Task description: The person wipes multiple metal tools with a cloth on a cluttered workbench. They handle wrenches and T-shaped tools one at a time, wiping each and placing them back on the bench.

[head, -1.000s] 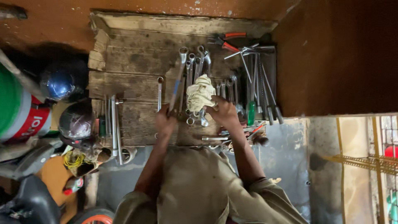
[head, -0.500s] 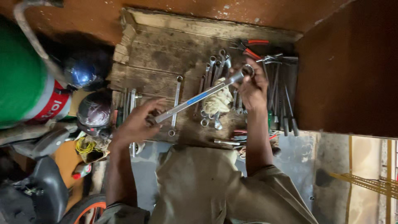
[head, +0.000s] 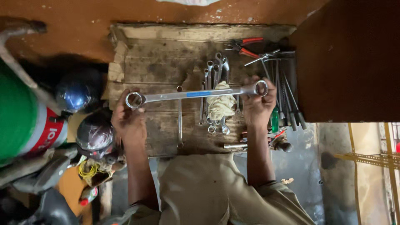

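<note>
Long double-ring spanner was held level above the wooden bench, one end in each hand. Left hand sat at the left ring end, fingers curled up around and behind the ring, clenched on it. Right hand gripped the right ring end, fingers wrapped beside the ring, thumb side under the shank. The shank between the hands was free, a blue band near its middle. It ran across the bench, over a thin single spanner lying flat and over a cream rag.

Cluster of smaller spanners lay under the rag, partly hidden by it and by the held tool. Red-handled pliers sat at the top right of the bench. Bundle of long rod tools lay right of the right hand, lower ends cut by the hand and shadow; a green-handled tool just beside the wrist, probably a screwdriver, tip hidden. Left of the bench: blue helmet, dark helmet, green cylinder cut by the frame edge. Lower left corner was cluttered and too dark to make out.
</note>
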Demonstrator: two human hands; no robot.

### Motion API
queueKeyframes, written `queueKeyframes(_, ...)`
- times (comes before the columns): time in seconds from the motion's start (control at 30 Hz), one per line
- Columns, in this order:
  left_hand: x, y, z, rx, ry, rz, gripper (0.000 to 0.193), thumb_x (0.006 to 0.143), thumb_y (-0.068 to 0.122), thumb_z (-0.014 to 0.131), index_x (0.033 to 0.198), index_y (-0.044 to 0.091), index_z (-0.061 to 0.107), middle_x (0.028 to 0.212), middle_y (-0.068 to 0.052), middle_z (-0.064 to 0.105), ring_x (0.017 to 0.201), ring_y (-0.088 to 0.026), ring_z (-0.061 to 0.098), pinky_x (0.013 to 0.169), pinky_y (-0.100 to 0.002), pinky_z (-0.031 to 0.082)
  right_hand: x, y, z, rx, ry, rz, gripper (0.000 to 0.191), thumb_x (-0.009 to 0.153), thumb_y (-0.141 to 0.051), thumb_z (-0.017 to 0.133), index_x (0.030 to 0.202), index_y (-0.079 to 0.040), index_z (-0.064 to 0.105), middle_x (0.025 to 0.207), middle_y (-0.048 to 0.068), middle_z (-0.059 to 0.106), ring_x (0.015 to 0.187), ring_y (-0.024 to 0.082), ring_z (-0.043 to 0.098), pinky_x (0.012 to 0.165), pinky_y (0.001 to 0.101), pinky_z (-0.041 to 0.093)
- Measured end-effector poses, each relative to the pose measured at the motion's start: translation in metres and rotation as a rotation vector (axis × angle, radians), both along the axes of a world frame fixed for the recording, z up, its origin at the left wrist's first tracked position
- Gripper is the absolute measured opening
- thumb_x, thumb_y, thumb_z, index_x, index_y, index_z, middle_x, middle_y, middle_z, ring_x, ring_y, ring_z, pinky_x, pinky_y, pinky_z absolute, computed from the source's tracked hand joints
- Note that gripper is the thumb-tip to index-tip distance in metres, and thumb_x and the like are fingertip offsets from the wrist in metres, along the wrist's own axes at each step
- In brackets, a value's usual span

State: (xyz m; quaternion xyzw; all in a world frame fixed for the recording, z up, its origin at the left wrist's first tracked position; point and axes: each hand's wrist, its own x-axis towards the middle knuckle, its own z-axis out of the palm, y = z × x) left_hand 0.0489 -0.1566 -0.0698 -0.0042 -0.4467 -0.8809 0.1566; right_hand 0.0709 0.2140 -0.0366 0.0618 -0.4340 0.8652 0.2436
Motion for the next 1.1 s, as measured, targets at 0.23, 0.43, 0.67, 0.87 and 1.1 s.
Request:
queueKeyframes(0.23,-0.042,-0.002,-0.029,0.097,-0.001,0.048,0.057,0.084,-0.015,0.076,0.137,-0.005,0.058,0.127,-0.016,0.067,0.117,-0.022,0.067,0.102,-0.036,0.060,-0.009,0.007,-0.019,0.499,-0.227,-0.200,0.055,0.088,-0.014,0.086,0.139,-0.004,0.068,0.122,0.007,0.073,0.111,0.016,0.067,0.103,0.0328,0.055)
queueKeyframes(0.43,-0.109,-0.010,-0.080,0.269,-0.261,-0.038,0.052,0.081,-0.018,0.067,0.130,-0.003,0.060,0.114,-0.015,0.070,0.081,-0.021,0.064,0.057,-0.031,0.050,-0.074,0.018,-0.056,1.042,-0.380,-0.174,0.040,0.087,0.007,0.074,0.126,-0.002,0.070,0.107,0.005,0.073,0.096,0.011,0.064,0.084,0.0291,0.054)
queueKeyframes(0.67,-0.198,0.002,-0.095,0.304,-0.253,-0.155,0.037,0.092,-0.018,0.062,0.128,-0.010,0.067,0.106,-0.017,0.068,0.068,-0.018,0.060,0.054,-0.030,0.050,-0.172,0.013,-0.100,1.161,-0.587,-0.136,0.028,0.095,-0.009,0.068,0.123,-0.007,0.071,0.099,0.008,0.074,0.084,0.016,0.067,0.074,0.0316,0.056)
queueKeyframes(0.87,-0.258,0.013,-0.101,0.211,-0.433,0.086,0.034,0.099,-0.006,0.058,0.133,-0.006,0.064,0.120,-0.015,0.073,0.099,-0.022,0.074,0.084,-0.035,0.063,-0.246,0.015,-0.122,1.302,-0.626,-0.166,0.030,0.095,-0.013,0.068,0.124,-0.008,0.070,0.102,0.009,0.073,0.086,0.017,0.069,0.075,0.0332,0.057)
queueKeyframes(1.1,-0.254,0.019,-0.113,-0.709,-0.574,0.120,0.035,0.101,0.003,0.059,0.134,0.000,0.070,0.113,-0.017,0.077,0.094,-0.018,0.065,0.083,-0.034,0.052,-0.261,0.007,-0.137,1.367,-0.596,-0.131,0.031,0.095,-0.017,0.067,0.126,-0.009,0.069,0.106,0.009,0.073,0.088,0.020,0.070,0.077,0.0351,0.059)
